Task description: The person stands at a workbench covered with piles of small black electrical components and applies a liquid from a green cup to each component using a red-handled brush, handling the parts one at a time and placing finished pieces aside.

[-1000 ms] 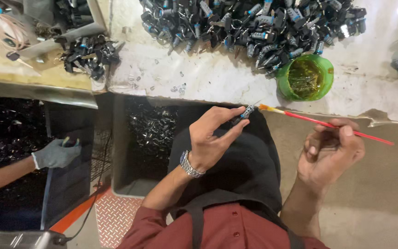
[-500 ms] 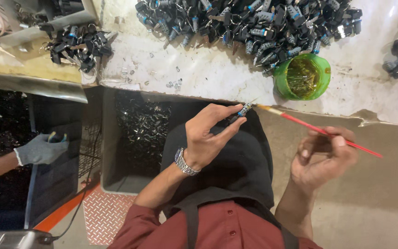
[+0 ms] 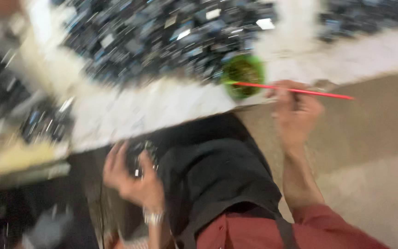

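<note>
Right hand [image 3: 295,110] closed on thin red brush [image 3: 295,91], tip over green cup [image 3: 242,82] at bench [image 3: 153,110] front edge. Left hand [image 3: 132,177] below the edge, fingers curled round small dark metal part [image 3: 140,154]. Blurred heap of dark parts [image 3: 162,37] further back.

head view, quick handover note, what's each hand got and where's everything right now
Picture is motion-blurred.
Right hand holds a thin red brush, tip at the green cup on the pale bench.
Left hand, low beside the lap, grips a small dark metal part.
Heap of dark parts lies on the bench behind the cup.
Done or left: cannot tell from this frame.
</note>
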### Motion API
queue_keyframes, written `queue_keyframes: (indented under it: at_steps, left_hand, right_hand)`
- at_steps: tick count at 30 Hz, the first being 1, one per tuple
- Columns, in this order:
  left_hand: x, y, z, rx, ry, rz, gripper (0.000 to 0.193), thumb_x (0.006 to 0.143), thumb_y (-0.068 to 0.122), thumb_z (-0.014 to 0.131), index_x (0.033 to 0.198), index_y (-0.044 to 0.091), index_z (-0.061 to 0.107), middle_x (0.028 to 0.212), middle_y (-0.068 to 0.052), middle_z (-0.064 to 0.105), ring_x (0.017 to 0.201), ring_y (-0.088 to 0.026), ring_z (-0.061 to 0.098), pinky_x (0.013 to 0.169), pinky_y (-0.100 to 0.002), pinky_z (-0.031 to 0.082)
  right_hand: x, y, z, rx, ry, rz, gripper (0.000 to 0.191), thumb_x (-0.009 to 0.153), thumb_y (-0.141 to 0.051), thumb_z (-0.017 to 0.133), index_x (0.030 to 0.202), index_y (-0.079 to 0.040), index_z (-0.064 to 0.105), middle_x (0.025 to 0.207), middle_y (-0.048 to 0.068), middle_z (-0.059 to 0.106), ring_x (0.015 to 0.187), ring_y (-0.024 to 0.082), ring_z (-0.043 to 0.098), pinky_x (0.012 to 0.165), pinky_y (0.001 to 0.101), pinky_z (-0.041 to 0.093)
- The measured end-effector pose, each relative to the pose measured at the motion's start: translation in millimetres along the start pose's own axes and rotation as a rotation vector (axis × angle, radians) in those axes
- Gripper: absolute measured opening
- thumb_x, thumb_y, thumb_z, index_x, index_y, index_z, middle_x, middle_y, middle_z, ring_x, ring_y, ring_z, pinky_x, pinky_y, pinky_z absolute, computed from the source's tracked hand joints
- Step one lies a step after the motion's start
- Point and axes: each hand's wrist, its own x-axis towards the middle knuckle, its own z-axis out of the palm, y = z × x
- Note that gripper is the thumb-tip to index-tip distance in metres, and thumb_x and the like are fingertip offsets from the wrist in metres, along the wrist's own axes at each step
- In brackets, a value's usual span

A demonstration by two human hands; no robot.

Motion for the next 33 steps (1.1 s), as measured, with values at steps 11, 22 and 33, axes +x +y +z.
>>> queue_keyframes:
  at_steps: [11,22,33]
  left_hand:
    - [27.5,30.9,35.9,-0.273,-0.081,0.215,0.024,0.103,-0.006,0.066,0.126,-0.004,0.068,0.133,-0.018,0.065,0.124,-0.031,0.064,0.107,-0.04,0.053]
    - [35.7,26.1,41.0,-0.334,-0.121,0.169,0.019,0.103,-0.006,0.062,0.121,-0.003,0.069,0.121,-0.017,0.066,0.108,-0.025,0.066,0.091,-0.033,0.054]
    - [38.1,-57.8,72.0,-0.242,-0.002,0.221,0.012,0.106,-0.003,0.064,0.117,-0.001,0.068,0.113,-0.016,0.063,0.103,-0.024,0.062,0.1,-0.034,0.051]
  right_hand:
    - [14.3,1.8,-90.2,-0.159,-0.047,0.232,0.02,0.095,-0.009,0.074,0.114,-0.004,0.077,0.087,-0.003,0.069,0.072,0.0,0.054,0.061,0.0171,0.043]
    - [112.8,0.9,-243.8,-0.532,0.184,0.025,0.016,0.112,-0.01,0.063,0.115,-0.004,0.077,0.08,0.008,0.067,0.069,0.009,0.062,0.062,0.0257,0.048]
    - [273.7,-70.5,-257.1,-1.4,0.032,0.231,0.033,0.086,-0.041,0.08,0.107,-0.015,0.081,0.098,0.019,0.076,0.091,0.043,0.071,0.077,0.0573,0.055]
